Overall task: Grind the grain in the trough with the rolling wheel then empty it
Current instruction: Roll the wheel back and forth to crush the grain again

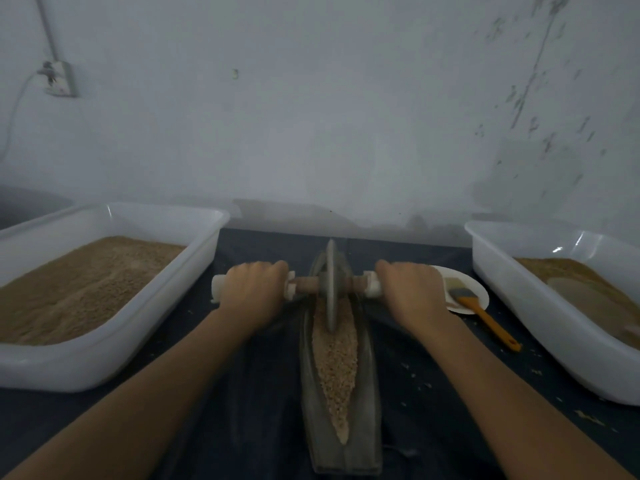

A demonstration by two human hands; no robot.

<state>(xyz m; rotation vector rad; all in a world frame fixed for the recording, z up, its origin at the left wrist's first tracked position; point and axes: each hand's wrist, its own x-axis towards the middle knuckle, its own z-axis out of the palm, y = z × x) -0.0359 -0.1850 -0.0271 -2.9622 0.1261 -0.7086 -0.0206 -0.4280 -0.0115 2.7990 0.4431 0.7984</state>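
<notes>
Socket: a wall socket [59,79] sits high on the far left of the pale wall, a cable hanging from it.
Left tub: a white tub [194,261] stands on the dark table [256,403] at the left, filled with tan grain meal heaped toward its near side.
Left hand: the left hand [254,291] reaches in from below, fingers curled over the white left end of the axle [306,284] and gripping it, knuckles up.
Wheel: the grey wheel [331,289] stands upright on edge in the far half of the trough, its lower rim sunk into the grain; the wooden axle runs through its hub, crosswise to the trough.
Trough: the long, narrow, boat-shaped trough [308,393] lies in the middle of the table, pointing away from the person, between the two tubs.
Grain: pale coarse grain [337,368] fills the groove from the wheel down to a point near the near end.
Right hand: the right hand [414,292] grips the white right end of the axle the same way, fingers wrapped over it.
Plate: a white plate [479,289] lies just beyond the right hand.
Brush: an orange-handled brush [485,315] rests with its bristles on the plate, handle pointing toward the near right onto the table.
Right tub: a second white tub [519,296] at the right edge holds a lower layer of grain.
Scatter: loose grains dot the table near the right tub.
</notes>
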